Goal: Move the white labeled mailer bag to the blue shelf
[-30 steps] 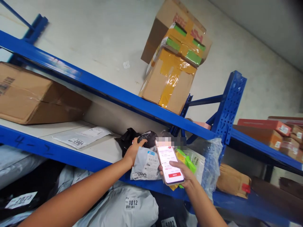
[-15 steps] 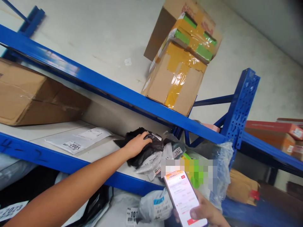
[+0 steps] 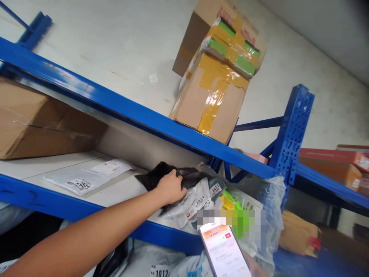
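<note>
My left hand (image 3: 170,187) reaches onto the middle shelf, its fingers curled over a black plastic package (image 3: 187,175). Beneath and beside that hand lie white and grey labelled parcels (image 3: 198,200), one marked 2011. At the bottom, my right hand (image 3: 253,265) shows only in small part behind a smartphone (image 3: 225,250) with a lit white and orange screen. To the left on the same shelf a flat white parcel (image 3: 86,177) labelled 2005 lies flat.
Blue shelf beams (image 3: 115,98) cross the view. A large carton (image 3: 43,123) sits at left, and taped cartons (image 3: 215,96) stand on the upper shelf. A blue upright (image 3: 294,127) rises at right, near clear plastic wrap (image 3: 271,219). More parcels (image 3: 161,261) lie below.
My left hand has moved slightly down on the black package, and more of the 2011 label beside it shows. The phone and my right hand sit lower in view.
</note>
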`<state>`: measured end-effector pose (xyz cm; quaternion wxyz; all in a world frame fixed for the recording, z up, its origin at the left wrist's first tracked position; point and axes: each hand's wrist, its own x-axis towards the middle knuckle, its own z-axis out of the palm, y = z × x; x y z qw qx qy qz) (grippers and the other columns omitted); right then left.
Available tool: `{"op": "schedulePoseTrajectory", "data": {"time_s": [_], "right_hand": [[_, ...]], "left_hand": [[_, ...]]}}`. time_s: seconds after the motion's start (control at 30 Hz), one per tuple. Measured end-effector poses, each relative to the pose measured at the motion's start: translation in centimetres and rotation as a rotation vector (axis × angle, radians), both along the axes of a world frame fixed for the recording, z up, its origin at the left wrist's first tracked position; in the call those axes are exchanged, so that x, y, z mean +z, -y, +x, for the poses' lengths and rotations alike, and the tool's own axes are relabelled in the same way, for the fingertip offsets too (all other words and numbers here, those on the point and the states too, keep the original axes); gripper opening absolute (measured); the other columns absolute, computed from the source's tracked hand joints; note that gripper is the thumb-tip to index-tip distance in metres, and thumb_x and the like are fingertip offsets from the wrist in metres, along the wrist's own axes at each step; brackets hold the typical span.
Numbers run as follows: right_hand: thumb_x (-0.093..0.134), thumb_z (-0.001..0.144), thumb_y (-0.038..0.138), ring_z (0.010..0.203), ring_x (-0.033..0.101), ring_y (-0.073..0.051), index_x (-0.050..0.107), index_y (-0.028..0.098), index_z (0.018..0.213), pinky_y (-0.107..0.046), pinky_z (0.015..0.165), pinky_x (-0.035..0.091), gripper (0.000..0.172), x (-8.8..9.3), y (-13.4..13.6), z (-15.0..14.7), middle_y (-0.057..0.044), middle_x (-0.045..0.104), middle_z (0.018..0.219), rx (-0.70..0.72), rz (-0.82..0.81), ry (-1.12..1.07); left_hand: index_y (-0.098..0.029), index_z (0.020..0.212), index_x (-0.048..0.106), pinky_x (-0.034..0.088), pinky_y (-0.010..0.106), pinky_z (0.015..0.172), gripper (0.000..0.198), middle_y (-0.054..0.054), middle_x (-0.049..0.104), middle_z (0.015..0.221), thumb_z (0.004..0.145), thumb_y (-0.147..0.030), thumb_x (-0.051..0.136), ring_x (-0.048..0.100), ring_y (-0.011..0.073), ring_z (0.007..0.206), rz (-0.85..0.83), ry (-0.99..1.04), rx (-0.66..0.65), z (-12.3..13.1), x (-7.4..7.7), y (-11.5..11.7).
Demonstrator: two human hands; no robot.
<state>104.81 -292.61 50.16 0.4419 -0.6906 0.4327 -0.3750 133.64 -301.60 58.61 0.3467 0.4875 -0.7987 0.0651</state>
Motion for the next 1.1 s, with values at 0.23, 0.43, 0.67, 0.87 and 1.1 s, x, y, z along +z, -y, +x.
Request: {"op": "schedulePoseTrajectory", "data": {"time_s": [0.23,0.43,0.67,0.87,1.1], "right_hand": [[0.087,0.035,0.025,0.060,0.066,-0.025,0.038,0.020,0.128,-0.041,0.062,0.053,0.106,2.6,0.7,10.7,-0.005,0.071,0.072,0.341,0.258,0.199],[0.087,0.039,0.018,0.060,0.066,-0.021,0.046,0.018,0.113,-0.037,0.060,0.055,0.085,2.9,1.9,13.6,-0.004,0.069,0.074,0.388,0.284,0.235],[0.085,0.043,0.017,0.060,0.067,-0.023,0.044,0.018,0.114,-0.032,0.054,0.053,0.082,2.2,2.4,12.4,-0.006,0.070,0.074,0.346,0.287,0.284],[0.085,0.042,0.020,0.060,0.066,-0.022,0.056,0.014,0.095,-0.036,0.057,0.054,0.061,2.7,2.1,10.3,-0.006,0.070,0.073,0.303,0.255,0.384],[0.086,0.038,0.018,0.057,0.066,-0.021,0.053,0.016,0.111,-0.034,0.056,0.055,0.080,2.4,1.8,9.7,-0.004,0.069,0.073,0.423,0.208,0.311]], "left_hand": [[-0.011,0.108,0.058,0.050,0.042,0.078,0.048,0.017,0.054,0.116,0.074,-0.044,0.062,0.060,0.0239,0.092,0.195,0.055,0.081,-1.5,1.2,1.2],[-0.014,0.105,0.057,0.050,0.038,0.078,0.033,0.009,0.060,0.103,0.085,-0.040,0.053,0.059,0.0180,0.088,0.162,0.069,0.026,-1.1,0.1,3.2],[-0.014,0.103,0.053,0.047,0.035,0.077,0.023,0.010,0.056,0.102,0.090,-0.023,0.036,0.057,0.0168,0.082,-0.025,0.000,0.019,1.2,-1.5,1.7],[-0.021,0.086,0.053,0.042,0.031,0.072,0.022,0.007,0.053,0.100,0.085,-0.028,0.031,0.054,0.0179,0.075,-0.094,0.156,-0.201,7.5,-2.3,0.0],[-0.022,0.076,0.055,0.040,0.028,0.079,0.025,0.006,0.055,0.100,0.083,-0.042,0.041,0.053,0.0184,0.083,-0.086,0.244,-0.469,10.1,-2.9,-1.0]]}}
